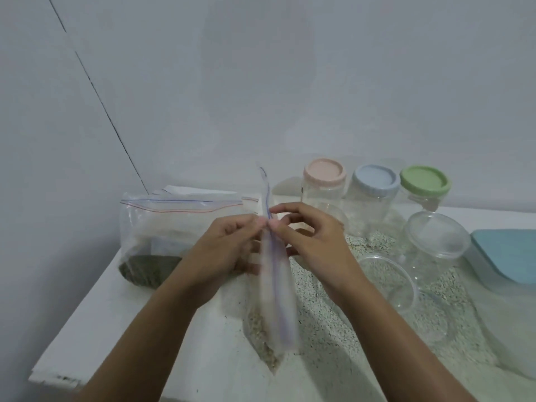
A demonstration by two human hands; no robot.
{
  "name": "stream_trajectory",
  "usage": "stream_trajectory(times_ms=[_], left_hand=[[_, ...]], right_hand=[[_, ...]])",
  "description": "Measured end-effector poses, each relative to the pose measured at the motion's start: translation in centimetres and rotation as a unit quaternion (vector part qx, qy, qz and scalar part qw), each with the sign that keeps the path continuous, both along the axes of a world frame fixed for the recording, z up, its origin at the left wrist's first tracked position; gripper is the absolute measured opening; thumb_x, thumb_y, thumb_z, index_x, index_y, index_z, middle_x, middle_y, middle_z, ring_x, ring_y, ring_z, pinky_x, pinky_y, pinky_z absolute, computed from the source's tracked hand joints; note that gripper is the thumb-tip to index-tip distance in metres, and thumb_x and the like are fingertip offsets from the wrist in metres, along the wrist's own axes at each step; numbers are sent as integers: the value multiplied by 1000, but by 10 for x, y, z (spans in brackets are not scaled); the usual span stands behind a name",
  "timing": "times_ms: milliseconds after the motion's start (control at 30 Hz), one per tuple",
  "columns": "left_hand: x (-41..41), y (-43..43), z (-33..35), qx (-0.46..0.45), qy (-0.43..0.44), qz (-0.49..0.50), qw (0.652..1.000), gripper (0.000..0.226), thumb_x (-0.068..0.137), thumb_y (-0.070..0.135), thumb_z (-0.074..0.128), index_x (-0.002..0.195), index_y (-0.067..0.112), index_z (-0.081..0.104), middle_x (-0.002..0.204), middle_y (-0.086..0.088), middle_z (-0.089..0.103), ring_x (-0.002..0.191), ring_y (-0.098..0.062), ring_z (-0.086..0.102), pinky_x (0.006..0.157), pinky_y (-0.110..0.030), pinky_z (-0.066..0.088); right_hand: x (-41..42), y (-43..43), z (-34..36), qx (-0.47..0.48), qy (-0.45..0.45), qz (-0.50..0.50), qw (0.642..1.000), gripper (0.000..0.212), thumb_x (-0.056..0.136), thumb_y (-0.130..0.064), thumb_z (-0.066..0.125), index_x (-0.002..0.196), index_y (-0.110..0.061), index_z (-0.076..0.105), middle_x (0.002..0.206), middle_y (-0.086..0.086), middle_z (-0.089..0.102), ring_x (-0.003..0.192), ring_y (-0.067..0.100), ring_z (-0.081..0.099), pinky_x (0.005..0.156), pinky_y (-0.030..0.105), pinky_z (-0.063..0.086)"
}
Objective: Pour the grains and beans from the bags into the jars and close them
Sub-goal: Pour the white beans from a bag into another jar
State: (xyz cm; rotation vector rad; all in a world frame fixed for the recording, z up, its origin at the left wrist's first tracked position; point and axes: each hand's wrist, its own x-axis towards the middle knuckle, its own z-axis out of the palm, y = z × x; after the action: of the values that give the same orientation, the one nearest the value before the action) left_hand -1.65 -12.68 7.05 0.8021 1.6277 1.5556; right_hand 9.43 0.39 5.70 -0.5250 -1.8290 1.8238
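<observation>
Pinching the seal strip of a clear plastic zip-lock bag (pixel 278 314) from either side, the left hand (pixel 226 245) and right hand (pixel 313 242) meet thumb to thumb with fingers curled. The bag sits edge-on between them, its long axis running down toward the person, with pale grains pooled at its blurred lower end. A lidless clear plastic jar (pixel 387 282) stands just right of the right hand, the nearer hand.

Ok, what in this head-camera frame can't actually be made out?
Head view only:
1. Held bag, pinched by left hand and right hand: motion-blurred and edge-on, so zip open or sealed is unclear, as is the grain type.
2. Blue object: cut off by the right edge.
3. Clear jar behind the right hand: mostly hidden by it.
</observation>
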Motion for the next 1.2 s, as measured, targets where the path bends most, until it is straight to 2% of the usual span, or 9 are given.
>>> stream_trajectory(times_ms=[133,333,600,667,767,867,1000,1067,1200], left_hand=[[3,2,-4,9,25,-35,999,29,106,16,46,95,7,72,73,8,68,67,-6,65,59,-24,54],[0,5,-20,58,56,-4,997,21,101,16,56,97,0,68,81,-9,68,72,-20,62,59,-25,50],[3,11,-32,59,4,-7,998,19,100,11,55,89,-3,60,66,2,56,57,-10,50,51,-21,38],[6,12,-33,61,-34,-6,998,24,96,18,63,88,-4,56,70,-8,55,62,-15,50,57,-25,41],[8,11,-33,61,-69,-2,996,61,88,37,68,104,-18,48,99,-40,53,94,-33,48,84,-48,35],[6,11,-31,56,-45,0,997,70,85,44,68,106,-19,48,104,-49,46,97,-34,45,85,-52,32],[-2,10,-32,47,47,-5,998,33,99,29,62,81,1,58,76,-32,47,74,-31,43,66,-44,36],[-12,6,-30,47,81,32,995,33,102,16,58,70,14,58,64,-13,45,63,-24,38,56,-32,34],[-43,-14,-21,58,159,157,973,32,98,0,59,67,-1,53,52,7,44,48,-6,39,47,-15,34]], right_hand=[[0,8,-5,28,-9,-4,1000,14,87,-20,80,100,-20,77,85,0,62,71,22,59,68,39,52],[3,9,-11,-9,8,3,1000,14,90,-11,75,103,-4,74,94,19,70,74,19,67,69,31,60],[4,13,-23,-53,19,12,998,17,85,-8,78,101,-1,77,93,20,76,86,30,73,85,41,61],[2,13,-26,-64,20,12,998,20,82,-10,79,99,-1,76,94,24,74,89,35,72,87,44,61],[-1,12,-28,-64,4,8,998,15,84,-5,78,97,1,75,93,28,72,83,27,70,83,38,60],[-4,11,-27,-43,-6,1,999,5,86,-4,77,90,-4,75,88,27,72,77,24,66,77,36,56],[-7,8,-22,15,-12,-11,1000,14,89,-2,74,82,-13,72,73,11,63,72,18,58,70,33,49],[-7,12,-20,77,-30,-44,996,18,91,-2,71,79,-15,67,72,-2,60,68,12,54,65,29,45],[-2,25,-10,159,-77,-85,981,17,94,-7,63,79,-15,61,65,-12,53,56,3,46,55,19,38]])
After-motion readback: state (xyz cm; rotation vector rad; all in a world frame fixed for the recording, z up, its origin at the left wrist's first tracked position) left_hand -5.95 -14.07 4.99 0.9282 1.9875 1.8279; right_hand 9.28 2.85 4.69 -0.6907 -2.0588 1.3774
